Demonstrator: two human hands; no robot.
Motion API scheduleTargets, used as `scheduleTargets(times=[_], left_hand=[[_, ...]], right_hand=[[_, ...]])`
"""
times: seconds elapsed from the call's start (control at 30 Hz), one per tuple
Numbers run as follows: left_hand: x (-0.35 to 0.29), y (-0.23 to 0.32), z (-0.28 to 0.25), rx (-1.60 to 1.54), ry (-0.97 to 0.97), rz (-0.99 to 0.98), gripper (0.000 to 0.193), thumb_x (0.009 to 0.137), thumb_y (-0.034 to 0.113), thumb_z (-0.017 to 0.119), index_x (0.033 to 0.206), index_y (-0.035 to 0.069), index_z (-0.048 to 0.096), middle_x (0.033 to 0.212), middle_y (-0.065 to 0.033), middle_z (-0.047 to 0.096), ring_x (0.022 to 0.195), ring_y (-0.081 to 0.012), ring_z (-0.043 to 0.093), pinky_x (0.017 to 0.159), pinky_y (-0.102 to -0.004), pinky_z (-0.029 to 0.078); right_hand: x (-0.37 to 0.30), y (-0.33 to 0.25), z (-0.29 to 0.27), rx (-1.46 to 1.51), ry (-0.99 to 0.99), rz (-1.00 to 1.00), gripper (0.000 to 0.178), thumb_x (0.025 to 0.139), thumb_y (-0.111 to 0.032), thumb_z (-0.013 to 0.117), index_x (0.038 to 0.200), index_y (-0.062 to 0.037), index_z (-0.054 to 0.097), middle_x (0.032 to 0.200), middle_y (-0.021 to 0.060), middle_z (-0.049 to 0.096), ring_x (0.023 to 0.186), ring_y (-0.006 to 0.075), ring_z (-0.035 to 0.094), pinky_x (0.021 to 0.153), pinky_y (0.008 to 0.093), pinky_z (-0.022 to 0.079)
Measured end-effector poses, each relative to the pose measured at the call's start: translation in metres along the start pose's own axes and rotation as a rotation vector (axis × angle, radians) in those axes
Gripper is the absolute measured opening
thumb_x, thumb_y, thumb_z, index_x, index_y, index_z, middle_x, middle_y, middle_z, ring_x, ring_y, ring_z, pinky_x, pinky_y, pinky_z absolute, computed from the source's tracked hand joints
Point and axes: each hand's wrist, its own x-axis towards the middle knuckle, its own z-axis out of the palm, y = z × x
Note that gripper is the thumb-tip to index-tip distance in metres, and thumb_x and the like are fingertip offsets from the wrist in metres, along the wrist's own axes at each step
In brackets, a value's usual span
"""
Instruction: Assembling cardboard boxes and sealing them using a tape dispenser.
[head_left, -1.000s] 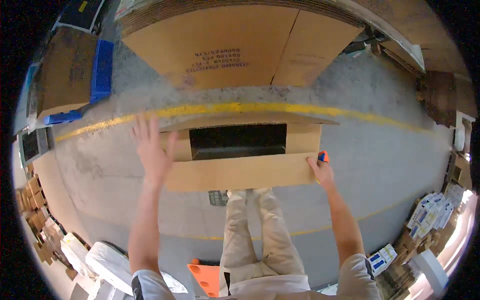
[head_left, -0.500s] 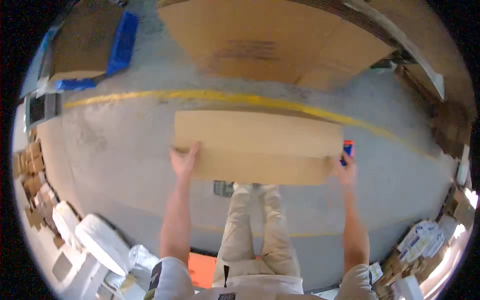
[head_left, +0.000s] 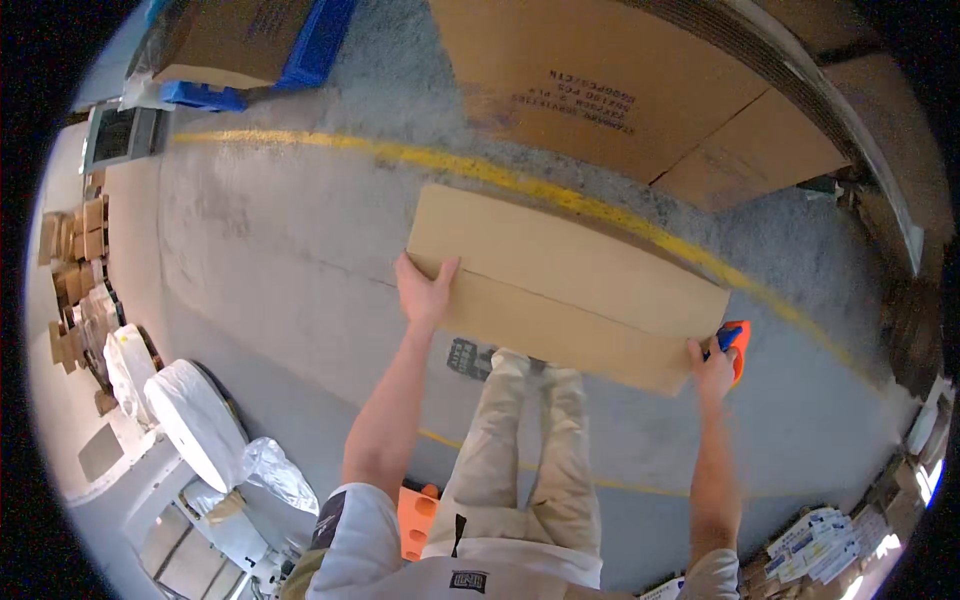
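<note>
A long brown piece of cardboard (head_left: 565, 285) with a crease along its length is held out in front of my legs. It lies slanted, its left end farther from me than its right end. My left hand (head_left: 425, 290) grips its near left corner, with the thumb on top. At the right end, my right hand (head_left: 711, 372) closes on the edge and also holds an orange-and-blue hand tool (head_left: 738, 350), whose exact kind I cannot make out.
Large upright cardboard sheets (head_left: 640, 100) stand beyond a yellow floor line (head_left: 480, 170). A box on a blue pallet (head_left: 318, 45) is far left. A white-wrapped roll (head_left: 195, 420) stands at left. An orange perforated object (head_left: 415, 520) is beside my legs.
The cardboard has turned clockwise in view, its right end now nearer to me. Both hands have kept their grip and shifted right. The surroundings have also rotated slightly in view.
</note>
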Motion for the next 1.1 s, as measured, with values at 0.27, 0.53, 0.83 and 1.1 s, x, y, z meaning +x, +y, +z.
scheduleTargets(times=[0.27,0.53,0.83,1.1], left_hand=[[0.035,0.007,-0.007,0.047,-0.183,-0.057,0.079,0.076,0.041,0.082,0.127,-0.007,0.047,0.125,-0.0268,0.055,0.118,-0.0434,0.053,0.1,-0.0474,0.043],[-0.063,0.057,0.084,0.543,-0.149,0.309,0.104,0.09,0.057,0.059,0.147,-0.02,0.017,0.154,-0.0424,0.014,0.144,-0.0549,0.016,0.119,-0.0583,0.014],[-0.063,0.034,0.087,0.588,-0.09,0.371,0.11,0.091,0.063,0.055,0.147,-0.021,0.012,0.153,-0.044,0.012,0.145,-0.0575,0.009,0.119,-0.0609,0.011],[-0.068,0.051,0.085,0.582,-0.114,0.343,0.099,0.093,0.054,0.056,0.148,-0.018,0.016,0.153,-0.042,0.017,0.145,-0.0525,0.015,0.118,-0.0585,0.016]], right_hand=[[-0.009,-0.02,0.013,-0.123,-0.108,-0.018,0.052,0.09,-0.058,0.061,0.111,-0.0104,0.069,0.103,0.0273,0.063,0.092,0.0439,0.064,0.076,0.0528,0.054],[0.002,-0.033,0.006,-0.281,-0.175,0.096,0.053,0.089,-0.063,0.059,0.108,-0.015,0.072,0.097,0.0239,0.069,0.091,0.0395,0.067,0.074,0.0492,0.055],[-0.033,-0.057,-0.09,0.305,0.05,-0.221,0.063,0.072,-0.019,0.082,0.131,-0.0191,0.061,0.118,0.0174,0.065,0.097,0.0389,0.068,0.084,0.0488,0.055],[-0.019,-0.085,-0.045,0.462,-0.461,-0.91,0.078,0.08,-0.01,0.076,0.15,-0.0247,0.045,0.138,0.0152,0.053,0.123,0.0404,0.053,0.103,0.048,0.047]])
